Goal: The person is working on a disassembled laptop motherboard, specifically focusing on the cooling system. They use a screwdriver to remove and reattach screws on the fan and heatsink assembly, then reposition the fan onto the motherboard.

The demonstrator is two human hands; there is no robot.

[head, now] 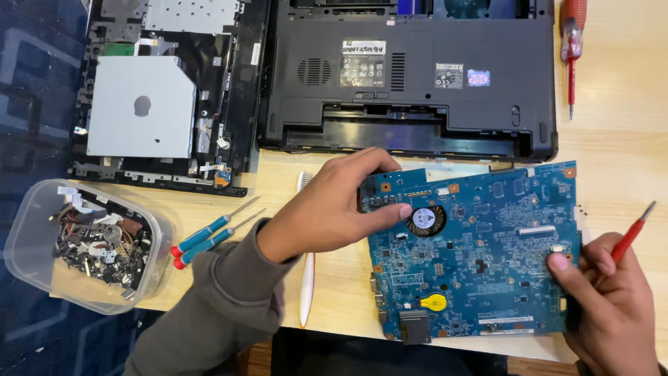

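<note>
Right now we are holding a blue circuit board flat over the near edge of the wooden table, with a round yellow coin cell showing near its lower edge. Our left hand is gripping the board's upper left corner, thumb pressing on its face and fingers curling over the top edge. Our right hand is pinching the board's right edge with the thumb while also clasping a red screwdriver in its fingers. Just behind the board a black laptop base is lying upside down, and beside it an opened chassis with a silver drive. Two blue-handled screwdrivers are resting near our left sleeve, next to a clear plastic tub of small parts. Another red screwdriver is lying at the far right.
</note>
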